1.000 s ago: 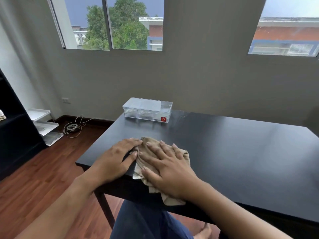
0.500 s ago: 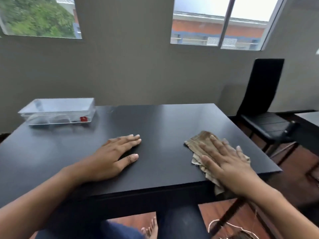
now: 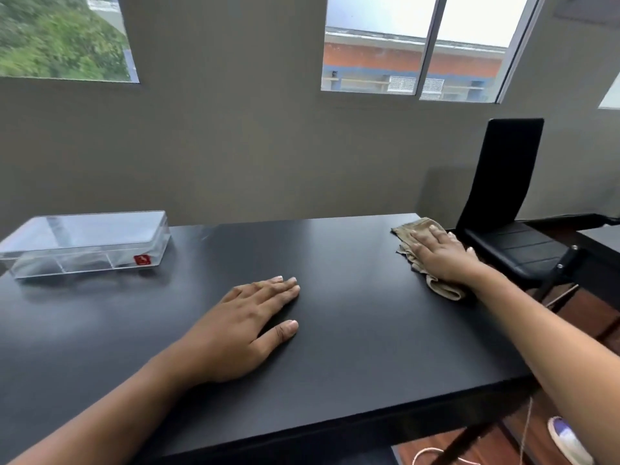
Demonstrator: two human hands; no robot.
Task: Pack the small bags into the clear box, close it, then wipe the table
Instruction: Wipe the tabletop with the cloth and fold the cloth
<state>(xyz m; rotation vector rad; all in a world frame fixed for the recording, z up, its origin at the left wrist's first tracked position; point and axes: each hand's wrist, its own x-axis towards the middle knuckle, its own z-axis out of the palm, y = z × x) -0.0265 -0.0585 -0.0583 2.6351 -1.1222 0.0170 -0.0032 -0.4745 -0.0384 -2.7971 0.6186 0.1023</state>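
A clear box (image 3: 87, 243) with its lid on and a red label stands at the far left of the black table (image 3: 352, 313); dark shapes show faintly inside it. A crumpled beige cloth (image 3: 407, 231) lies at the table's far right corner. My right hand (image 3: 443, 253) presses flat on top of it, arm stretched out. Near the table's middle my left hand (image 3: 245, 330) rests palm down, fingers spread and holding nothing.
A black chair (image 3: 503, 196) stands just past the table's right edge, close to the cloth. A grey wall runs right behind the table. Wooden floor, a cord and a shoe (image 3: 567, 441) show at the lower right.
My right hand has slid the cloth from the near left edge across to the right, then forward to the far right corner. My left hand stays flat on the table. The view has turned right.
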